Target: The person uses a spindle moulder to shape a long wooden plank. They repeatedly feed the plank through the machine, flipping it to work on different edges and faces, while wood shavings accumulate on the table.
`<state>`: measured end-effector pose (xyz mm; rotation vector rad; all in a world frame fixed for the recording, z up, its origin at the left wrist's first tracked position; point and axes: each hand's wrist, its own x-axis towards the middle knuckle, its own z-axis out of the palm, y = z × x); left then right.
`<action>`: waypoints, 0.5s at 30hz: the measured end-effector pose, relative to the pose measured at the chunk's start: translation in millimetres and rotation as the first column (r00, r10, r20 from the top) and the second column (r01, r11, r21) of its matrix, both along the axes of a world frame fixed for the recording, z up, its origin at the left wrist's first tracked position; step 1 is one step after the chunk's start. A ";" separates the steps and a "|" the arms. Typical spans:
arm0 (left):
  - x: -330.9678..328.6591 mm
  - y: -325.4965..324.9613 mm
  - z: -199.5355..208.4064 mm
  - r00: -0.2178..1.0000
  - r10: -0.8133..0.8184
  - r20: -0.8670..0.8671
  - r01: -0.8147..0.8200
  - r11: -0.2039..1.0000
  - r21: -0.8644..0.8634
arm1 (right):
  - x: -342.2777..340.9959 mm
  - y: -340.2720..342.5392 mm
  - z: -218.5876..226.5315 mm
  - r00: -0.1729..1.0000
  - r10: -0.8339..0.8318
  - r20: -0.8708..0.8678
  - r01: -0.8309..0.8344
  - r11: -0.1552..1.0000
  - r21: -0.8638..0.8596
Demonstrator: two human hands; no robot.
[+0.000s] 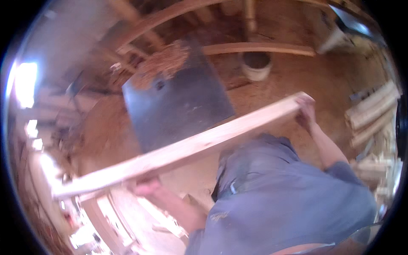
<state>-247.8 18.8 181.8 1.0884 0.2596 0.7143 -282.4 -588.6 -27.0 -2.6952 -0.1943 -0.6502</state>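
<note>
A long, pale wooden beam (187,146) lies across the view in front of my body, its right end higher in the picture than its left. My right hand (305,111) is wrapped round the beam near its right end. Farther left, my left hand (148,187) grips the beam from its near, lower side; motion blurs the fingers and the beam hides part of them. Beyond the beam stands a dark, flat metal machine table (182,106), with a heap of wood shavings (165,61) on its far left part.
A white bucket (257,73) stands on the dusty floor beyond the beam, by a long timber (259,48). Stacked boards (372,110) lie at the right. More planks and wood pieces (114,219) are at the lower left. A bright window (26,85) is at the far left.
</note>
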 end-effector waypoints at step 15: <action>-40.7 -167.7 -149.8 0.714 -0.681 0.165 0.553 0.402 -0.730 | -115.2 27.7 6.5 0.664 0.071 -0.744 -0.043 0.997 0.057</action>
